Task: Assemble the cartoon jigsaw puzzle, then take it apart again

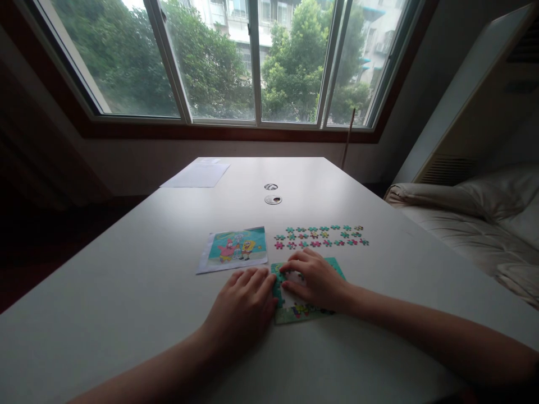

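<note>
Your right hand (310, 278) is over the puzzle (295, 312) on the near part of the white table (126, 292), its fingers spread and bent, palm down. The hand hides much of the board, so you cannot tell from here whether a piece is pinched beneath those fingers. Your left hand (248, 297) lies palm down at the puzzle's left edge, fingers loosely unfolded, with the thumb side touching the border. In front of you, the puzzle has teal along its left and far sides, green along its near side, and a whitish area showing in the middle.

Just beyond your right hand, loose pieces (315, 243) lie in three rows, mostly teal and pink, spread apart from one another. To their left, beyond your left hand, is a picture sheet (237, 247) with a pink and a yellow cartoon figure on teal. Farther off, two round fittings (273, 200) sit in the tabletop, and white papers (196, 175) lie at the far left corner, below the window (219, 62).
</note>
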Action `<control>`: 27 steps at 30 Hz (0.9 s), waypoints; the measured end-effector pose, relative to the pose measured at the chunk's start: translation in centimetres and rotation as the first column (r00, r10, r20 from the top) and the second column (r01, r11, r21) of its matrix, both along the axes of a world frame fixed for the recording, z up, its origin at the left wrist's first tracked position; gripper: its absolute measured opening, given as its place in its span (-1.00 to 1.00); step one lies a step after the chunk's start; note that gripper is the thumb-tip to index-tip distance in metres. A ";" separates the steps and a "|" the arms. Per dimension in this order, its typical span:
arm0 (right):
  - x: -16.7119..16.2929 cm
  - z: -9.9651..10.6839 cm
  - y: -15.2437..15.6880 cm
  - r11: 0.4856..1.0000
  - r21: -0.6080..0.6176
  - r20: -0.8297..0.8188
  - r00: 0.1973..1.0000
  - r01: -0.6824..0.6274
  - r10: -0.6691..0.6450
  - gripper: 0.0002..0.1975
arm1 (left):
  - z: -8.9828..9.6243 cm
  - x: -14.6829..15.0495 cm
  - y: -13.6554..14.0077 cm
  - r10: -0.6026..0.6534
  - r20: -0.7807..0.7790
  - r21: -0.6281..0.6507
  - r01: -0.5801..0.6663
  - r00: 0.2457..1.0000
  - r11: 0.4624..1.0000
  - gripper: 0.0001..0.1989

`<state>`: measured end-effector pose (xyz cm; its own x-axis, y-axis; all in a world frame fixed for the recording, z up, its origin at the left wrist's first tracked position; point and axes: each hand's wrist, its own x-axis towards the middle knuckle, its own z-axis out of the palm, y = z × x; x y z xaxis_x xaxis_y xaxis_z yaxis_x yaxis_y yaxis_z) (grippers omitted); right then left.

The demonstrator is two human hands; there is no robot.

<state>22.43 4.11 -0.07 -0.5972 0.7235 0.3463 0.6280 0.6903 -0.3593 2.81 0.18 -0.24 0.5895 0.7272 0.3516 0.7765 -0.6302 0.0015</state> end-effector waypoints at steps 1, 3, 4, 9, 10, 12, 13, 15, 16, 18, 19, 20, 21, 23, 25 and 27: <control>0.0 0.0 0.0 1.000 0.004 0.004 1.000 0.002 -0.002 -0.79 | 0.0 0.0 0.0 -0.001 0.000 -0.001 0.001 1.000 1.000 -0.72; 0.0 0.1 -0.1 1.000 0.024 0.028 1.000 0.005 -0.006 -0.80 | 0.1 0.0 0.0 -0.003 -0.002 -0.003 0.002 1.000 1.000 -0.72; 0.0 0.1 -0.2 0.999 0.046 0.055 0.998 0.004 -0.006 -0.80 | 0.1 0.0 0.0 -0.004 -0.004 -0.004 0.004 1.000 1.000 -0.72; -0.2 0.9 -0.8 0.984 0.171 0.282 0.960 -0.058 0.008 -0.75 | 0.0 0.0 0.1 -0.007 -0.003 0.005 0.007 1.000 1.000 -0.73; -0.1 1.2 -0.9 0.984 0.165 0.307 0.952 -0.068 0.014 -0.75 | 0.0 0.0 0.0 -0.006 -0.001 0.010 0.006 1.000 1.000 -0.73; 0.3 1.6 -0.8 0.989 0.124 0.324 0.945 -0.084 0.040 -0.74 | -0.1 -0.1 0.0 -0.007 0.003 0.015 0.007 1.000 1.000 -0.73; 0.7 1.9 -0.6 0.991 0.094 0.320 0.945 -0.098 0.063 -0.73 | -0.1 -0.1 0.0 -0.007 0.007 0.018 0.006 1.000 1.000 -0.73; 1.8 2.3 -0.2 0.990 0.032 0.299 0.947 -0.134 0.118 -0.67 | -0.2 -0.1 0.0 -0.008 0.016 0.021 0.007 1.000 1.000 -0.73; 2.6 2.5 0.0 0.989 0.003 0.285 0.948 -0.148 0.140 -0.65 | -0.2 -0.1 0.0 -0.009 0.020 0.020 0.008 1.000 1.000 -0.73; 4.3 2.7 0.5 0.988 -0.045 0.263 0.953 -0.144 0.151 -0.65 | -0.2 -0.1 0.1 -0.009 0.026 0.011 0.009 1.000 1.000 -0.73; 5.2 2.7 0.7 0.990 -0.065 0.259 0.956 -0.128 0.140 -0.66 | -0.3 -0.1 0.1 -0.010 0.027 0.005 0.010 1.000 1.000 -0.73; 6.1 2.7 0.9 0.991 -0.083 0.258 0.958 -0.106 0.124 -0.67 | -0.3 -0.1 0.2 -0.013 0.030 0.003 0.012 0.999 1.000 -0.73; 6.9 2.8 1.0 0.991 -0.104 0.261 0.959 -0.082 0.107 -0.68 | -0.4 -0.1 0.2 -0.018 0.033 0.002 0.018 0.999 1.000 -0.72; 8.2 2.9 1.2 0.989 -0.148 0.276 0.959 -0.031 0.071 -0.66 | -0.5 -0.2 0.2 -0.046 0.042 -0.003 0.046 0.998 0.999 -0.72; 9.1 3.3 1.1 0.982 -0.189 0.294 0.954 0.008 0.049 -0.65 | -0.6 -0.3 0.2 -0.085 0.052 -0.007 0.086 0.995 0.996 -0.72; 9.6 3.8 1.0 0.976 -0.216 0.314 0.948 0.020 0.050 -0.65 | -0.5 -0.4 0.2 -0.118 0.059 -0.002 0.118 0.991 0.993 -0.73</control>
